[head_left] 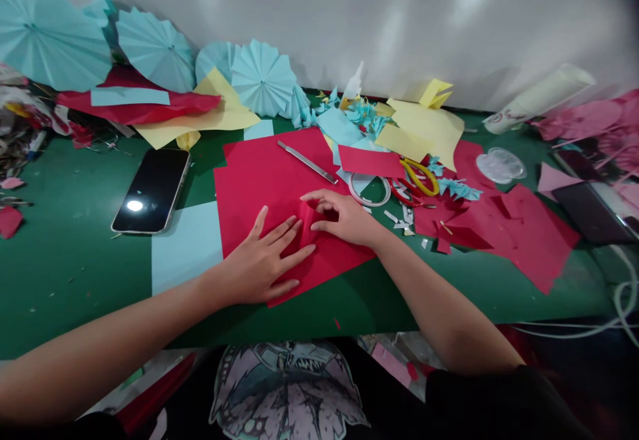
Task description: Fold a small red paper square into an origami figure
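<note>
Large red paper sheets (254, 187) lie stacked on the green table in front of me. On top of them is a small folded piece of red paper (306, 219), its folded edge standing slightly up. My left hand (262, 257) lies flat with fingers spread, fingertips against the left side of the folded piece. From the right, my right hand (344, 217) has bent fingers and thumb closed on that piece. A slim silver metal tool (308, 162) rests on the red sheets just beyond my hands.
A phone (152, 190) and light blue paper (187, 243) lie left. Right are yellow-handled scissors (422, 177), a white tape ring (369, 189) and red scraps (524, 227). Pleated blue paper fans (262, 80) and a glue bottle (352, 86) stand along the wall.
</note>
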Available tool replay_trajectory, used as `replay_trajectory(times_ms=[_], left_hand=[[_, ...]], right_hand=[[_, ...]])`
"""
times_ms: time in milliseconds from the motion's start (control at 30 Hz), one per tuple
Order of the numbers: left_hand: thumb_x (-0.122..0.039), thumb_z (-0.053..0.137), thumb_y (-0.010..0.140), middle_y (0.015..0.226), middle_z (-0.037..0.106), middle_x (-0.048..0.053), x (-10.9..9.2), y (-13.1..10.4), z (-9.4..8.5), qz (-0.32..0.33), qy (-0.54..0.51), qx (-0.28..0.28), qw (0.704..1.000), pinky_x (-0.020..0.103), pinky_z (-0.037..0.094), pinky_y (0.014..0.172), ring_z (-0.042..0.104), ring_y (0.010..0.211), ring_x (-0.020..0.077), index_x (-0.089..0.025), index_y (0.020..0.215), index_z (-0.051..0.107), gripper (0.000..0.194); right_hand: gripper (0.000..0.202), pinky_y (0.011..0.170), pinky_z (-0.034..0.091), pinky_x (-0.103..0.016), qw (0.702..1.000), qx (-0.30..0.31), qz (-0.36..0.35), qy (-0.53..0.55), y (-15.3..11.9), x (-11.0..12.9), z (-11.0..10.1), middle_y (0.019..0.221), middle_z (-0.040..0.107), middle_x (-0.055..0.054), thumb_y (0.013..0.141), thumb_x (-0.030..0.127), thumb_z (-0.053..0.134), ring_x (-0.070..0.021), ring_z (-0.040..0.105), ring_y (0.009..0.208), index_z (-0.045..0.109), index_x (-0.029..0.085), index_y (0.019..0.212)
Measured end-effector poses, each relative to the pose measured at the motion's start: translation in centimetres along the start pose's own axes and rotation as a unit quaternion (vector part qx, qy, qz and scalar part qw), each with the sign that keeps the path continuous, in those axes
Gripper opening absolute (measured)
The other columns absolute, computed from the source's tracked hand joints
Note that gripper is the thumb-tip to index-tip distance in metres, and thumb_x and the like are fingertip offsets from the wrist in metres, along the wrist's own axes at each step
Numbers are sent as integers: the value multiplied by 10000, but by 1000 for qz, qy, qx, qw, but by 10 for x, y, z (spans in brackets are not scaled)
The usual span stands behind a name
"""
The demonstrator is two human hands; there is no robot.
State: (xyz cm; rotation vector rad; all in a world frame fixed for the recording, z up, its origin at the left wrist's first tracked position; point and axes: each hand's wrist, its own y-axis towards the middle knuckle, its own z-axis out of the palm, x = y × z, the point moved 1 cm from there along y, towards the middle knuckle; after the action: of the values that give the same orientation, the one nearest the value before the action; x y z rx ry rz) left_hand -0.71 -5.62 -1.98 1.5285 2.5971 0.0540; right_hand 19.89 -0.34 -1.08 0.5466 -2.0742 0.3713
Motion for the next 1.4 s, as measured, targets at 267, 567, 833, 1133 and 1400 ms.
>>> replay_trajectory(times_ms=[267,567,833,1133,1400], left_hand=[[-417,378,915,1279,513,172,1,-1,0,12,-5,-42,999,609,64,1057,432,1232,284,-147,1238,492,436],[-418,352,918,1317,465,196,-9,-1,7,-21,3,-45,999,515,23,1100,363,1279,292,-21,1214,499,516],[-458,353,908,1355,413,205,-12,-1,5,-7,30,-3,1000,583,69,1067,299,1307,332,-86,1229,494,511],[-433,334,917,1353,416,208,-14,-1,5,-20,16,-1,1000,549,59,1084,277,1317,327,-26,1283,429,556],[-424,359,910,1311,458,218,-16,0,4,-7,35,2,999,573,145,1061,299,1300,357,-76,1163,526,461]], right_hand=[[541,706,450,-291,999,40,-37,0,-3,0,-5,733,519,31,762,279,626,-115,489,653,435,235,1266],[619,628,454,-252,994,103,-33,-32,-3,2,-9,763,621,16,724,257,664,-105,501,600,442,249,1301],[454,785,497,-299,993,73,-26,88,0,-6,-4,1148,617,-63,756,286,632,-151,615,885,547,216,1196],[394,917,462,-364,994,43,-20,95,1,-7,-2,1167,612,-70,733,281,661,-188,594,1032,590,210,1115],[352,948,438,-377,995,-11,-27,94,4,-6,6,1137,616,-65,715,273,679,-187,577,1050,599,205,1051]])
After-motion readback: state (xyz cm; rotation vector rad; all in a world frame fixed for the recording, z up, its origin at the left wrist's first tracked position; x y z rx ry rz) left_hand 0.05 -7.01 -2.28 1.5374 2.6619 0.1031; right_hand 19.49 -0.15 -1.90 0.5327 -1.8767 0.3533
